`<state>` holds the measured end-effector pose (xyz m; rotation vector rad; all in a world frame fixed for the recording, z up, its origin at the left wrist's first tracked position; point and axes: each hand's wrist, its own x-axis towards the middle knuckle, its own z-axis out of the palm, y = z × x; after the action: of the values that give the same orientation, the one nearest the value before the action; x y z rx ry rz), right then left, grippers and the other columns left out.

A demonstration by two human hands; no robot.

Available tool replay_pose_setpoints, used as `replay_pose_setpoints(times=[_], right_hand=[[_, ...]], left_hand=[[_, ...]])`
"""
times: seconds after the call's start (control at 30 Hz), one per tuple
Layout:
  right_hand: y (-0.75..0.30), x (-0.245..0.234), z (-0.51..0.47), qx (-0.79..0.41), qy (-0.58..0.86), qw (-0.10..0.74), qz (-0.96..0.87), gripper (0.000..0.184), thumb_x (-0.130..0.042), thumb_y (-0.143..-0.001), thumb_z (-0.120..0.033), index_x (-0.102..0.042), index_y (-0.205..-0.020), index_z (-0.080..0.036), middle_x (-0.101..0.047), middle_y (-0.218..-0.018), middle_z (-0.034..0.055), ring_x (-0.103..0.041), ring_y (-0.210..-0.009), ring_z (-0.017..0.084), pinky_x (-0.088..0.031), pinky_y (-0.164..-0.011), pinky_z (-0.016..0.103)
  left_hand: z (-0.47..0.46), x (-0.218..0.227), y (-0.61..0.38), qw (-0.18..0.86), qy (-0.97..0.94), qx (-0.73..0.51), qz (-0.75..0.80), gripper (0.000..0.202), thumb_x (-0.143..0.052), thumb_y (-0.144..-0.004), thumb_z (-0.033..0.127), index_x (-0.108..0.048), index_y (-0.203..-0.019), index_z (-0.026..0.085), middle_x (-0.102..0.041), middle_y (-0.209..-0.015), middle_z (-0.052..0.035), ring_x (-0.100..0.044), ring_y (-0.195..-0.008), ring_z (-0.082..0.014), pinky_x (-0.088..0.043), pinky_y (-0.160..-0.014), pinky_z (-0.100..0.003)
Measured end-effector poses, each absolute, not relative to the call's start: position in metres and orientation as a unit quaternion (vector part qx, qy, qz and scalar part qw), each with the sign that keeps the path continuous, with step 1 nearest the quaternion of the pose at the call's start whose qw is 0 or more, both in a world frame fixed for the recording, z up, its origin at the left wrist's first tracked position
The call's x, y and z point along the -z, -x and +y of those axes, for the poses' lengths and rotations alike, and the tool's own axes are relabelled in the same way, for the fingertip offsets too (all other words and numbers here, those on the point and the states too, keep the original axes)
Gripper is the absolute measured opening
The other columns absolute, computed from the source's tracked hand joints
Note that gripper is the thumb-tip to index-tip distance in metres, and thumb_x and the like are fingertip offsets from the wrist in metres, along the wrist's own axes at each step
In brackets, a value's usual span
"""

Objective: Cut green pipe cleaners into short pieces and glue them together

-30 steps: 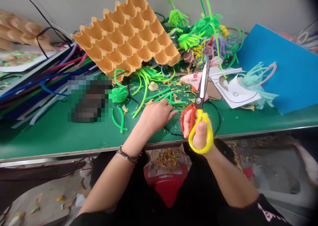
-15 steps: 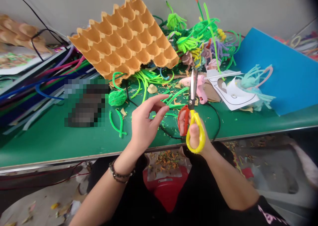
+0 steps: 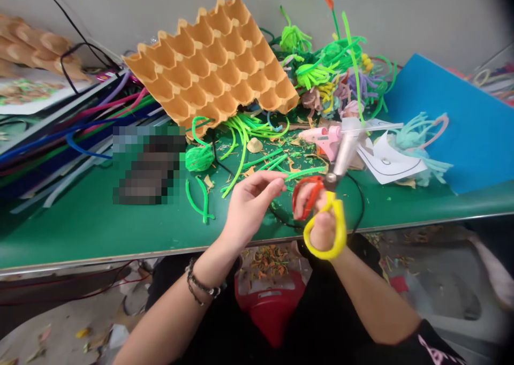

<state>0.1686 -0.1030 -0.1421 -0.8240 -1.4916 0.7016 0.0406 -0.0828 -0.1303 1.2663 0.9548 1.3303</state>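
Note:
My right hand grips a pair of scissors with one yellow and one red handle. Their blades point up and to the right, smeared by motion. Thumb and forefinger of my left hand are pinched together at the near end of a green pipe cleaner, which reaches right toward the scissors' pivot. More cut green pipe cleaners lie just beyond my fingers. A green fuzzy ball with a curled stem sits to the left, behind two short crossed green pieces.
A cardboard egg tray leans at the back beside a heap of pipe-cleaner flowers. A pink glue gun with a black cord lies behind the scissors. At right are white paper and a blue board; at left, long pipe cleaners.
My left fingers have closed from a loose curve into a pinch on the green pipe cleaner. The scissors have swung from pointing straight up to leaning right. The whole view has shifted slightly.

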Motion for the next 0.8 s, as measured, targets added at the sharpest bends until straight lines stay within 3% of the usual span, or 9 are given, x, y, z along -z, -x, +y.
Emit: replay_pose_setpoints(times=[0.1,0.3,0.4,0.6,0.7,0.8], right_hand=[[-0.167,0.135,-0.103,-0.253,0.329,0.664,-0.623,0.026,-0.045,-0.084,-0.051,-0.043,-0.082,-0.025,-0.049,-0.066,-0.0014,-0.050,-0.055,0.013,-0.044,-0.051,0.030],[-0.173,0.130,-0.101,-0.246,0.380,0.648,-0.612,0.013,-0.055,-0.082,-0.032,-0.046,-0.082,-0.023,-0.052,-0.075,-0.0001,-0.056,-0.070,0.014,-0.048,-0.068,0.034],[-0.173,0.131,-0.100,-0.294,0.408,0.647,-0.573,0.008,-0.054,-0.082,-0.022,-0.047,-0.080,-0.022,-0.053,-0.073,-0.0020,-0.056,-0.069,0.012,-0.048,-0.065,0.030],[-0.173,0.134,-0.097,-0.349,0.418,0.584,-0.602,0.006,-0.055,-0.083,-0.021,-0.050,-0.079,-0.021,-0.059,-0.071,-0.0025,-0.058,-0.067,0.011,-0.047,-0.065,0.027],[-0.172,0.136,-0.096,-0.347,0.402,0.569,-0.628,0.007,-0.055,-0.082,-0.019,-0.050,-0.078,-0.021,-0.058,-0.072,-0.0023,-0.059,-0.068,0.011,-0.048,-0.065,0.027],[-0.169,0.138,-0.095,-0.337,0.399,0.582,-0.623,0.007,-0.056,-0.082,-0.019,-0.050,-0.078,-0.021,-0.056,-0.074,-0.0021,-0.057,-0.068,0.011,-0.048,-0.066,0.028]], left_hand=[[-0.083,0.131,-0.040,0.528,-0.529,-0.530,0.400,0.011,-0.064,-0.074,0.028,-0.068,-0.078,0.018,-0.069,-0.072,-0.0001,-0.061,-0.066,-0.0080,-0.047,-0.062,-0.018],[-0.088,0.130,-0.037,0.501,-0.608,-0.486,0.378,0.012,-0.064,-0.075,0.028,-0.069,-0.078,0.018,-0.071,-0.074,-0.0022,-0.063,-0.069,-0.0108,-0.047,-0.063,-0.021],[-0.089,0.126,-0.035,0.488,-0.640,-0.460,0.374,0.011,-0.064,-0.074,0.026,-0.067,-0.076,0.016,-0.071,-0.074,-0.0029,-0.064,-0.067,-0.0106,-0.048,-0.062,-0.021],[-0.089,0.120,-0.032,0.540,-0.636,-0.398,0.381,0.010,-0.063,-0.073,0.023,-0.057,-0.073,0.015,-0.068,-0.059,-0.0005,-0.062,-0.055,-0.0089,-0.046,-0.055,-0.019],[-0.088,0.121,-0.030,0.610,-0.582,-0.365,0.394,0.019,-0.065,-0.072,0.030,-0.053,-0.070,0.015,-0.059,-0.046,0.0041,-0.055,-0.043,-0.0069,-0.040,-0.046,-0.017],[-0.087,0.123,-0.027,0.699,-0.538,-0.296,0.367,0.022,-0.062,-0.073,0.034,-0.054,-0.080,0.015,-0.050,-0.036,0.0088,-0.040,-0.032,-0.0036,-0.028,-0.039,-0.015]])
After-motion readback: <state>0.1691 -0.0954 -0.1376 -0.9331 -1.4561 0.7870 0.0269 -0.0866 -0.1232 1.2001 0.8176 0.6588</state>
